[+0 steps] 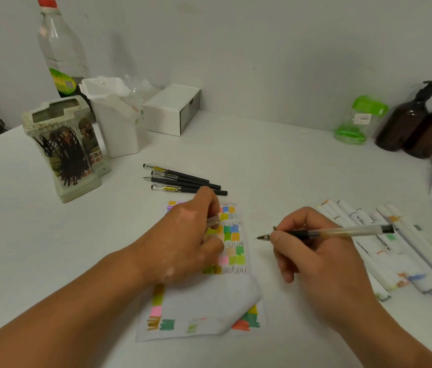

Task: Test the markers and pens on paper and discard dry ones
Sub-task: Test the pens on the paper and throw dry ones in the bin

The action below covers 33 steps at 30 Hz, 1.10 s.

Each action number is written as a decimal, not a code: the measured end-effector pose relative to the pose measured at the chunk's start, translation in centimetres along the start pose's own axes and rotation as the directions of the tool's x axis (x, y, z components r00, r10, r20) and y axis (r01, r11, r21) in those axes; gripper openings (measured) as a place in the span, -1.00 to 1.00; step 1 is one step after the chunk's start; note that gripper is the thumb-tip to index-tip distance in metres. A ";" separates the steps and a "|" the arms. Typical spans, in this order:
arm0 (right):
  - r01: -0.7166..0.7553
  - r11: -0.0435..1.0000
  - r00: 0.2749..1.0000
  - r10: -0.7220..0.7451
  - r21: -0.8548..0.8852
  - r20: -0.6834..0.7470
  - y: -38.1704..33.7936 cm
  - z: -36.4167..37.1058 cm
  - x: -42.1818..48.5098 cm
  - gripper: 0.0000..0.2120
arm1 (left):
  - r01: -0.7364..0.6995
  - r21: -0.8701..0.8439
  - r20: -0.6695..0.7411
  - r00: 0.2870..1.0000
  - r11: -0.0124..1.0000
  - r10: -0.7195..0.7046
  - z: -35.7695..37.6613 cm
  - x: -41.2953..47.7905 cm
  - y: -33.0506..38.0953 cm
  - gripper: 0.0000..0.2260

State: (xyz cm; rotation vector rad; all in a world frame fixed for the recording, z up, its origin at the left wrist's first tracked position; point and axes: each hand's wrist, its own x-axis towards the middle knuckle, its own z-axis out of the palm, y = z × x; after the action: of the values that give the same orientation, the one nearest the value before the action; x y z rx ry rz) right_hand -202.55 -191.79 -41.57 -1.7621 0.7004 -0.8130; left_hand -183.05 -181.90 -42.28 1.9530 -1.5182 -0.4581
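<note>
Your right grip (315,251) is curled around a pen (329,232), just right of the paper (196,301). The pen's long axis runs roughly left to right across the counter (50,261). Its bare tip points left toward the paper's right edge, and its dark end points toward the markers (395,248). Your left grip (188,240) rests on the paper over the colour swatches, its fingers pinching a clear cap (213,221). The paper's near right corner is curled over. Four black pens (183,181) lie side by side just beyond the paper, tips pointing left. The markers lie in a row near the counter's right edge.
</note>
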 end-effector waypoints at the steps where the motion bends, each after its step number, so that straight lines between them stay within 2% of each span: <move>1: -0.006 0.999 1.000 0.005 0.050 0.006 -0.1 -0.2 0.1 -0.80 | 0.013 -0.065 -0.022 1.000 0.998 -0.015 0.0 0.0 0.1 -0.82; 3: -0.051 0.981 0.999 0.049 0.187 0.016 0.0 -0.7 0.4 -0.93 | 0.011 -0.145 -0.042 0.999 0.989 -0.018 0.1 -0.1 0.4 -0.81; 5: -0.107 0.940 0.994 0.104 0.323 0.027 0.2 -1.1 0.6 -0.90 | -0.027 -0.182 -0.045 0.999 0.983 0.019 0.3 -0.3 0.6 -0.77; 7: -0.117 0.921 0.993 0.112 0.371 0.034 0.3 -1.3 0.6 -0.91 | -0.076 -0.241 -0.058 0.996 0.968 0.063 0.4 -0.4 0.6 -0.76; 12: -0.048 0.946 0.998 0.057 0.319 -0.017 0.4 -1.6 0.7 -0.95 | -0.098 -0.392 -0.029 0.995 0.915 0.094 0.4 -0.2 0.3 -0.77; 16: -0.055 0.939 0.998 0.066 0.339 -0.020 0.3 -1.5 0.7 -0.94 | -0.088 -0.449 -0.026 0.996 0.889 0.085 0.4 -0.2 0.3 -0.83; 22: -0.093 0.964 0.993 0.073 0.249 0.090 -0.1 -0.9 0.2 -0.94 | -0.065 -0.472 0.007 0.997 0.879 0.078 0.6 -0.3 0.7 -0.86; 25: -0.096 0.974 0.992 0.076 0.206 0.100 -0.2 -0.6 0.2 -0.90 | -0.062 -0.505 -0.026 0.998 0.861 0.056 0.6 -0.4 1.0 -0.84; 27: -0.104 0.966 0.992 0.083 0.237 0.097 -0.4 -0.5 0.2 -0.94 | -0.071 -0.540 -0.060 0.997 0.838 0.046 0.5 -0.5 1.0 -0.83; 30: -0.119 0.942 0.992 0.096 0.315 0.085 -0.6 -0.4 0.1 -0.83 | -0.091 -0.559 -0.108 0.993 0.824 0.037 0.6 -0.6 1.2 -0.84; 33: -0.124 0.925 0.990 0.093 0.359 0.104 -0.8 0.0 -0.1 -0.84 | -0.120 -0.585 -0.131 0.990 0.802 0.053 0.8 -0.7 1.6 -0.84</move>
State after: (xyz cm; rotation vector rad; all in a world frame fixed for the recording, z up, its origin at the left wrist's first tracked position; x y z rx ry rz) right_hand -202.55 -191.44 -40.83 -1.3999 0.5440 -0.7346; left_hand -184.86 -181.69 -41.88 1.3843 -1.1952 -0.6809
